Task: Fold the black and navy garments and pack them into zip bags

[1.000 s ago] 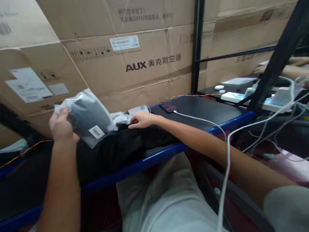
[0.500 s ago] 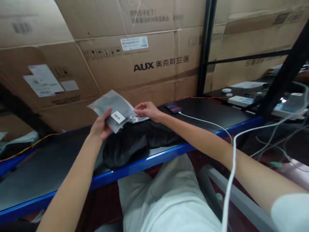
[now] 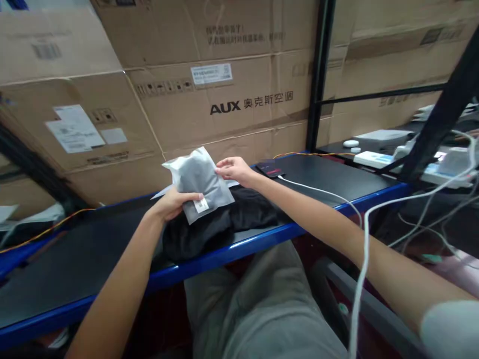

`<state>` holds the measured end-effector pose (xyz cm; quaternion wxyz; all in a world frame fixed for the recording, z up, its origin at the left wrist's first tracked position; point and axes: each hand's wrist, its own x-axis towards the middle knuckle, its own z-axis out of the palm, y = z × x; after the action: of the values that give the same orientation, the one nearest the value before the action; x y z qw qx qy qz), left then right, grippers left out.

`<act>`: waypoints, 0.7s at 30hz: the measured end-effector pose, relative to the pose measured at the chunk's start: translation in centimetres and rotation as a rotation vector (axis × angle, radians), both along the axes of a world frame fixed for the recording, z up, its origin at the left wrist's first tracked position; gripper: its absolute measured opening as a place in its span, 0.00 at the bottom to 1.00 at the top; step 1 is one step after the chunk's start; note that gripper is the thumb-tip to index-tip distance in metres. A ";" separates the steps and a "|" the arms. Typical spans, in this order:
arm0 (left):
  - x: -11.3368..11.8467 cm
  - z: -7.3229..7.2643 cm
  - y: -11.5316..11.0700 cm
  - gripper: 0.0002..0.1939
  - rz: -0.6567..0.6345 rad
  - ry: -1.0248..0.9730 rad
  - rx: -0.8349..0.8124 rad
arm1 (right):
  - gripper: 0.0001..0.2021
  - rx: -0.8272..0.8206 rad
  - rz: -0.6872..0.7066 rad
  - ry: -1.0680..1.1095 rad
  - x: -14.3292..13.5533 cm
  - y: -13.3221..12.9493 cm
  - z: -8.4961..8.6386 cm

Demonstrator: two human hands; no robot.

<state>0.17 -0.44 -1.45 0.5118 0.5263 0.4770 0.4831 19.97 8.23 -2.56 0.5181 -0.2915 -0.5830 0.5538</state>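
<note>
My left hand (image 3: 172,203) grips a frosted plastic bag (image 3: 196,177), its thumb pressed on the front near a small white label (image 3: 201,204). Something dark and soft-looking fills the bag, but its kind is hidden. At the bag's right edge, the fingertips of my right hand (image 3: 239,171) are pinched together on the plastic. Below the bag, a bundle of black fabric (image 3: 217,224) lies on the shelf. Behind it, another pale flat packet (image 3: 232,183) shows only in part.
The dark shelf (image 3: 93,239) has a blue front edge (image 3: 232,252). A phone (image 3: 267,169) with a white cable (image 3: 318,188) lies to the right. Large cardboard boxes (image 3: 224,134) stand behind, beside a black post (image 3: 318,75). A thick white cable (image 3: 364,264) hangs across my right forearm.
The bag has moved right and turned, so its filled front now faces me. My left hand has shifted right with it. My right hand stays nearly in place.
</note>
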 end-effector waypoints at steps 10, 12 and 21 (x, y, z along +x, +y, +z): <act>0.4 -1.2 -0.1 0.27 -0.218 0.090 -0.132 | 0.09 0.049 -0.178 0.117 0.5 1.2 0.5; 0.5 -1.2 0.1 0.23 -0.182 0.030 -0.110 | 0.11 0.046 -0.181 0.159 0.7 1.3 0.7; -0.1 -0.3 1.4 0.15 0.090 -0.307 -0.016 | 0.17 0.132 0.207 -0.056 0.1 -1.0 0.5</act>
<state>0.11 0.94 -1.79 0.5607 0.4203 0.4204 0.5764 20.07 7.28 -2.11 0.4597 -0.2104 -0.6596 0.5562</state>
